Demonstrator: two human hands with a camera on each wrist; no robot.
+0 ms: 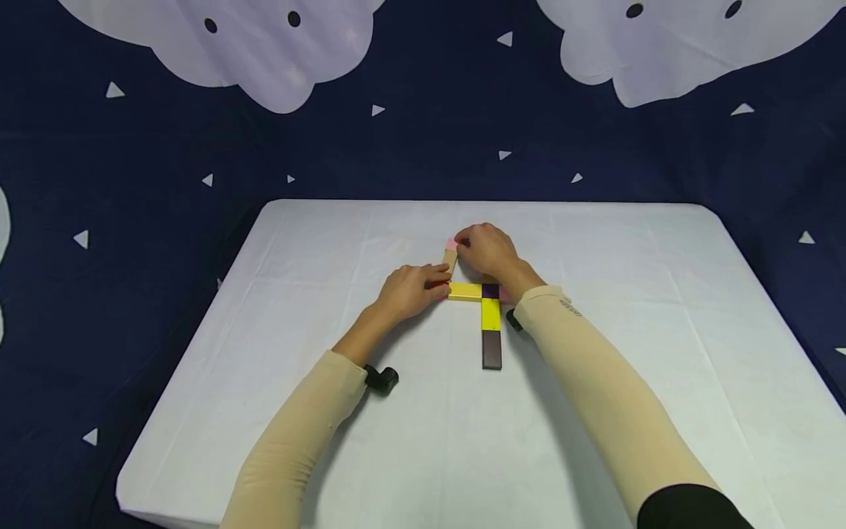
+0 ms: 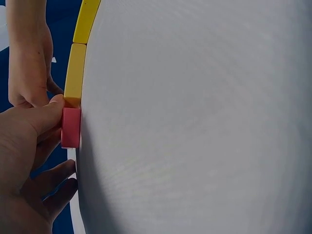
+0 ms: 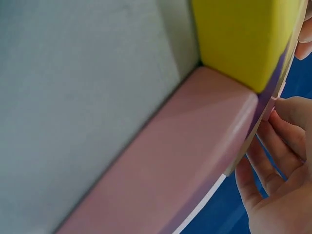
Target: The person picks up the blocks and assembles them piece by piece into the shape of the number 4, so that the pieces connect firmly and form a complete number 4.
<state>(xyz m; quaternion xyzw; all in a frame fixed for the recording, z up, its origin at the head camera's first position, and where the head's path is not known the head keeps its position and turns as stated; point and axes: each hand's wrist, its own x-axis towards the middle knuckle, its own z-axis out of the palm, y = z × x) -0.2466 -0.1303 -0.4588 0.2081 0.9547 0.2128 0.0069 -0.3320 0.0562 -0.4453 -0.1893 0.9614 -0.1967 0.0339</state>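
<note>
Wooden blocks lie joined end to end on the white table. My left hand pinches the red block at the left end of the yellow block; fingers partly cover the red block in the head view. A plain wood-coloured block runs away from that corner. At its far end my right hand pinches a small pink block between thumb and fingertips. A larger pink block shows close up in the right wrist view, against a yellow block.
Right of the yellow block sits a dark purple block. From there a bright yellow block and a dark brown block extend toward me. The white-covered table meets a dark blue patterned cloth behind.
</note>
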